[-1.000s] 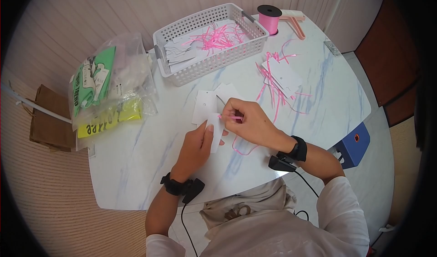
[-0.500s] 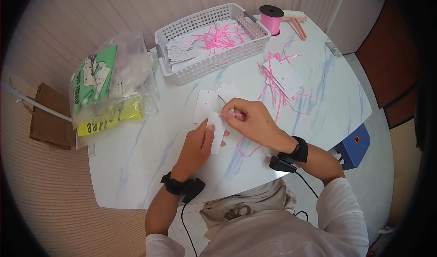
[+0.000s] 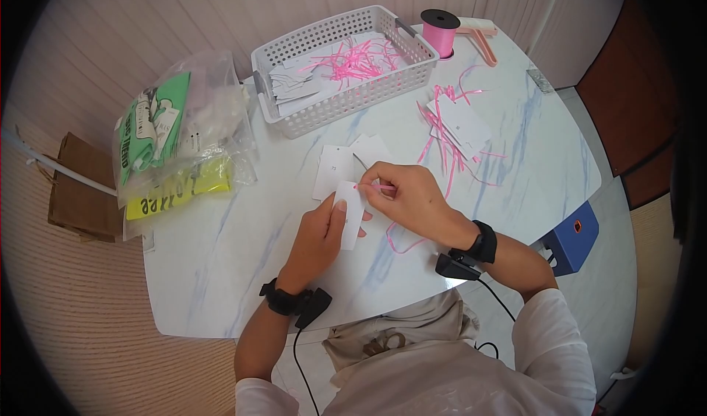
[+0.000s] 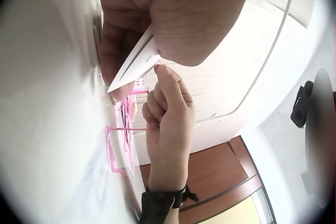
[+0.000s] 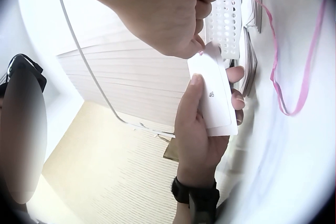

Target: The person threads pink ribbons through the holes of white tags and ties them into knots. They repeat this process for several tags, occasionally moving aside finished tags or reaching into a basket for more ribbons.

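Over the blue-veined table (image 3: 206, 283), a white card (image 5: 212, 107) with black "46"

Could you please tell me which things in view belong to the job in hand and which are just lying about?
Likely in the job:
- held tags, in the left hand
- ribbon, in the right hand
- loose tags
- ribboned tags
- basket
- spool

Seemingly just lying about:
- plastic bags
- brown bag
- peach tool
- blue object

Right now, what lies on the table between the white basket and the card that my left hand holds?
Two groups of white cards lie between the basket and the held card; the head view shows this.
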`<action>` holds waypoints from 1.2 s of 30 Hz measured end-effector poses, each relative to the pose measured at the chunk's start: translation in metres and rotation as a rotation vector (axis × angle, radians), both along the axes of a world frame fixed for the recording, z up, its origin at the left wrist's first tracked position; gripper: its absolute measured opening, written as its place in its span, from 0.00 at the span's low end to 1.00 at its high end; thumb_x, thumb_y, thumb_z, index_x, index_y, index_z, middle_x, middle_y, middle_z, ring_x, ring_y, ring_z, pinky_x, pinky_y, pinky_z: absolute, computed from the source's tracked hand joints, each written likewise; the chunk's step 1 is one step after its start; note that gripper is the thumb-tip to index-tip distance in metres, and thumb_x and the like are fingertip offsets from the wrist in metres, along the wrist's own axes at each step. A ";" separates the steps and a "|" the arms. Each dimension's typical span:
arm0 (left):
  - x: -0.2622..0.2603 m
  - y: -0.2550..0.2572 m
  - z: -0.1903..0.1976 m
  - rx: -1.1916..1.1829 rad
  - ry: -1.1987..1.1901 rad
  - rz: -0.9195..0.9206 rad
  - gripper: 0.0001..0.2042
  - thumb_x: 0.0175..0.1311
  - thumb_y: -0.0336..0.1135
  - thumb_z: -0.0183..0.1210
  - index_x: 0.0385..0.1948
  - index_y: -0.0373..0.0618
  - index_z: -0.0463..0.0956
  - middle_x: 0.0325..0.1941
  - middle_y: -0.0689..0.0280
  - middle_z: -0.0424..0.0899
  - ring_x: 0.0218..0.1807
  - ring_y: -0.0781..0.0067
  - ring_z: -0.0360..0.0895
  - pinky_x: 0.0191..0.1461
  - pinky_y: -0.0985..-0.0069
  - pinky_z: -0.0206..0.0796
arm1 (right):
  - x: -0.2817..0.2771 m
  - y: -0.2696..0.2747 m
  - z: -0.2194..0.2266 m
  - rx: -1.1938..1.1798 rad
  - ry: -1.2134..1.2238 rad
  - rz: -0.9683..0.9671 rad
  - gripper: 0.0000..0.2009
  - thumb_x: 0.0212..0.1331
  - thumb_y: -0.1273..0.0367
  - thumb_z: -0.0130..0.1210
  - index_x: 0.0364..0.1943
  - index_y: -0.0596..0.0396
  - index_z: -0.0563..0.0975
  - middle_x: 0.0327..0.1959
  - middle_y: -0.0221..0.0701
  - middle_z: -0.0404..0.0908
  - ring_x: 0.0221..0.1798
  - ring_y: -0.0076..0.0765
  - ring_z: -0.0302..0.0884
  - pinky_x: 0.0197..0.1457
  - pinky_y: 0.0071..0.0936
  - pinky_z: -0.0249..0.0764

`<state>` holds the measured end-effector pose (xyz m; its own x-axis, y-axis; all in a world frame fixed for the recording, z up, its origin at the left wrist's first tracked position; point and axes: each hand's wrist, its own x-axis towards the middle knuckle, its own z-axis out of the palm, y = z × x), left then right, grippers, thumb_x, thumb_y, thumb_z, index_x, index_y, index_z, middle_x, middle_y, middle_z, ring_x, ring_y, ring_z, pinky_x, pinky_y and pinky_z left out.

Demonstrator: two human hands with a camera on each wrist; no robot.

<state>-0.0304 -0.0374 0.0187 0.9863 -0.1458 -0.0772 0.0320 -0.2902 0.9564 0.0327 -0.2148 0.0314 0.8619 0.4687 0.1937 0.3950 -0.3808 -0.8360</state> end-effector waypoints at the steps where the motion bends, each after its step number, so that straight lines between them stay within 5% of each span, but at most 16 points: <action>1: 0.000 0.000 0.000 0.000 0.000 0.000 0.17 0.74 0.36 0.35 0.51 0.35 0.70 0.36 0.60 0.85 0.32 0.71 0.83 0.38 0.76 0.72 | 0.000 0.000 -0.001 0.000 0.000 0.000 0.07 0.57 0.64 0.56 0.31 0.51 0.79 0.17 0.28 0.78 0.21 0.32 0.75 0.26 0.27 0.68; 9: 0.000 0.001 -0.002 0.047 -0.023 -0.015 0.18 0.75 0.38 0.33 0.50 0.36 0.71 0.37 0.62 0.83 0.33 0.75 0.81 0.39 0.78 0.73 | 0.002 0.000 -0.012 0.019 -0.192 0.025 0.06 0.58 0.65 0.57 0.32 0.51 0.78 0.25 0.30 0.80 0.27 0.33 0.80 0.29 0.27 0.72; 12: 0.001 -0.001 -0.001 0.002 -0.035 0.037 0.17 0.73 0.35 0.35 0.50 0.35 0.70 0.36 0.59 0.85 0.32 0.69 0.84 0.38 0.76 0.73 | -0.001 0.001 -0.002 0.021 -0.125 -0.005 0.06 0.58 0.66 0.57 0.31 0.52 0.78 0.27 0.31 0.79 0.28 0.33 0.80 0.30 0.26 0.72; 27: 0.000 0.000 0.003 0.018 -0.030 0.011 0.16 0.73 0.35 0.36 0.52 0.35 0.68 0.37 0.60 0.84 0.31 0.71 0.83 0.38 0.77 0.72 | -0.001 0.000 -0.002 0.081 -0.001 0.073 0.06 0.59 0.68 0.57 0.33 0.54 0.76 0.26 0.29 0.76 0.29 0.29 0.80 0.30 0.24 0.71; 31: -0.001 -0.001 0.008 0.030 -0.004 -0.008 0.17 0.73 0.35 0.35 0.53 0.36 0.67 0.37 0.60 0.84 0.30 0.72 0.82 0.38 0.76 0.72 | 0.007 0.001 -0.007 0.210 -0.050 -0.034 0.07 0.60 0.67 0.56 0.36 0.56 0.78 0.26 0.30 0.76 0.32 0.27 0.76 0.34 0.23 0.69; 36: -0.003 -0.001 0.007 0.012 0.002 -0.099 0.18 0.74 0.40 0.34 0.54 0.37 0.66 0.39 0.61 0.84 0.32 0.76 0.80 0.39 0.77 0.71 | 0.024 -0.003 -0.022 0.361 0.393 0.303 0.09 0.65 0.68 0.52 0.41 0.58 0.79 0.34 0.26 0.79 0.36 0.19 0.74 0.42 0.20 0.70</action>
<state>-0.0337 -0.0379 0.0258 0.9669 -0.2417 -0.0815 0.0045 -0.3034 0.9528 0.0568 -0.2182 0.0097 0.7394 0.6685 0.0802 0.0771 0.0343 -0.9964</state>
